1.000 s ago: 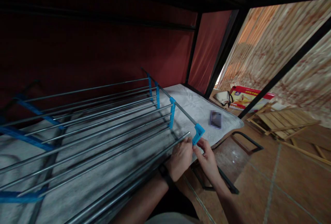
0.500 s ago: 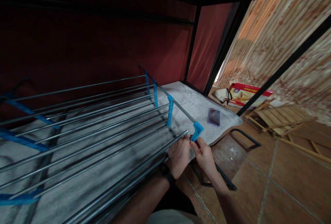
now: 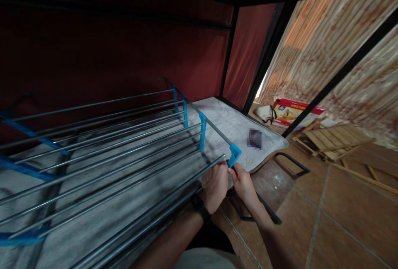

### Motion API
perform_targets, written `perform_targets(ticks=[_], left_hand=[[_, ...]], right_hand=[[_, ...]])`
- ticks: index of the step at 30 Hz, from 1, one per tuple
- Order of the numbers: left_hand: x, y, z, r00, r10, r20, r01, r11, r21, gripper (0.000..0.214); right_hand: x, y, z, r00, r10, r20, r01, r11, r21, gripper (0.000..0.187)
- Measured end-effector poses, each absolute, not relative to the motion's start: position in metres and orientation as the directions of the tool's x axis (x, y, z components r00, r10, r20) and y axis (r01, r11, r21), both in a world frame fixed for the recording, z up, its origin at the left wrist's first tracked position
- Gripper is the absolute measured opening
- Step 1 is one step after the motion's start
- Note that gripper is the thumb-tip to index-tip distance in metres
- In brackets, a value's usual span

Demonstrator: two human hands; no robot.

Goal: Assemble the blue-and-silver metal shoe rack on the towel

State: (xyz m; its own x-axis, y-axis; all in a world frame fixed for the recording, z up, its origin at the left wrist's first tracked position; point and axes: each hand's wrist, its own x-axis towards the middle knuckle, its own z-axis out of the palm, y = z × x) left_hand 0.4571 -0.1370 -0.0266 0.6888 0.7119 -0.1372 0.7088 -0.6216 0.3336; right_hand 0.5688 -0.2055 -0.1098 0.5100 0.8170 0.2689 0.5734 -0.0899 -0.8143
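A drying rack of grey metal rods (image 3: 124, 159) with blue plastic end brackets (image 3: 202, 132) rests on a white blanket (image 3: 217, 109). At the near end of its side tube sits a blue corner connector (image 3: 235, 153). My right hand (image 3: 244, 182) pinches the lower end of that connector between thumb and fingers. Close beside it, my left hand (image 3: 215, 186) is closed, its fingertips hidden, so what it grips cannot be made out. The free end of a metal tube (image 3: 214, 162) lies just above my left knuckles.
Black bed-frame posts (image 3: 273, 53) and a slanting bar (image 3: 342, 70) stand right. On the tiled floor (image 3: 311, 219) are a wooden slatted folding piece (image 3: 338, 140), a red box (image 3: 286, 112) and a black-framed item (image 3: 294, 165). A blurred-out item (image 3: 255, 139) lies on the blanket.
The view has shifted slightly, so the scene sits a little further left. Both hands keep their places at the blue connector.
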Motion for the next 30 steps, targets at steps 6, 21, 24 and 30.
perform_targets(ticks=[6,21,24,30], left_hand=[[0.455,-0.137,-0.025,0.704,0.699,-0.126,0.693,-0.636,0.339,0.031],[0.45,-0.136,-0.034,0.728,0.686,-0.01,0.618,-0.65,0.441,0.036],[0.448,-0.135,-0.032,0.743,0.669,-0.025,0.606,-0.656,0.45,0.033],[0.447,-0.138,-0.026,0.749,0.661,-0.045,0.62,-0.675,0.401,0.032]], right_hand=[[0.569,-0.205,-0.108,0.486,0.828,0.28,0.583,-0.068,-0.81,0.016],[0.563,-0.207,-0.105,0.485,0.832,0.271,0.563,-0.059,-0.824,0.017],[0.562,-0.207,-0.105,0.474,0.842,0.257,0.551,-0.055,-0.833,0.018],[0.559,-0.209,-0.107,0.468,0.843,0.267,0.557,-0.047,-0.829,0.018]])
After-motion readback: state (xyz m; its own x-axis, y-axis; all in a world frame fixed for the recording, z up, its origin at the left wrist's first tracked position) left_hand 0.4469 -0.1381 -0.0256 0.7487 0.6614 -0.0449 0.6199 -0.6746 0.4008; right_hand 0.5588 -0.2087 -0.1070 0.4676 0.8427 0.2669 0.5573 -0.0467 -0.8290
